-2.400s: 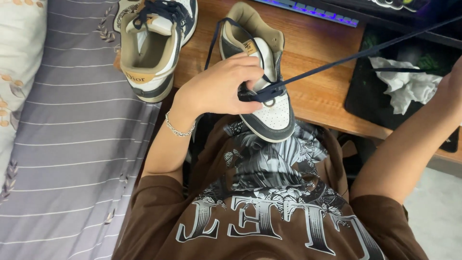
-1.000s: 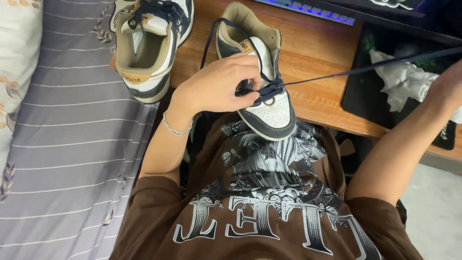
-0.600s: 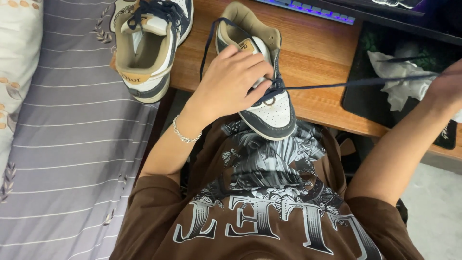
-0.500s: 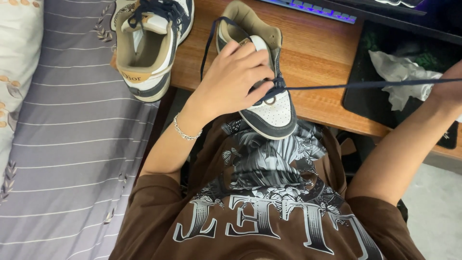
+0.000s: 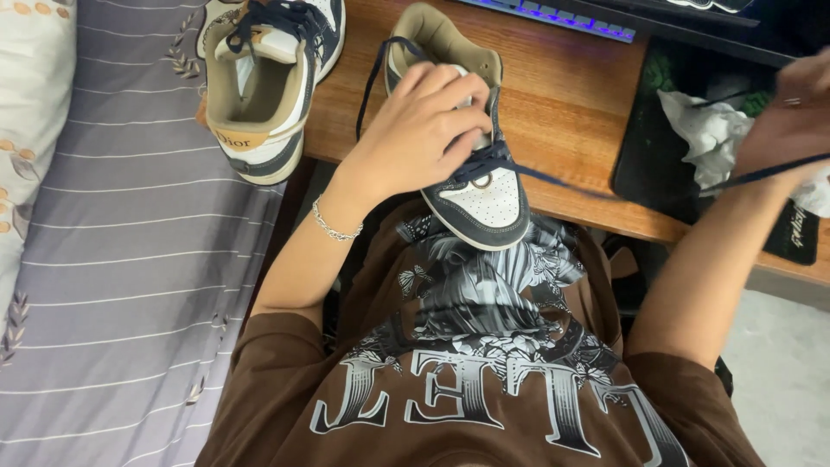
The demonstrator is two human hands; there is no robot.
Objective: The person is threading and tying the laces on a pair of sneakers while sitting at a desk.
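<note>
Wooden desk (image 5: 571, 95) filled the top of the view, with a striped grey bed cover (image 5: 112, 259) on the left. One shoe (image 5: 471, 156) lay on the desk edge, its toe pointing at the person and its heel pointing away. The left hand (image 5: 415, 130) pressed down on top of it, fingers curled over the tongue. A dark blue lace (image 5: 596, 186) ran from the shoe's front holes off to the right, pulled tight. The right hand (image 5: 791, 108) held its far end; the fingers looked pinched shut on it, but they were blurry. So the left hand was much nearer the shoe. A second shoe (image 5: 264, 78) sat on the bed's edge. A moment earlier the lace ran level; now it sloped and the right hand sat higher.
</note>
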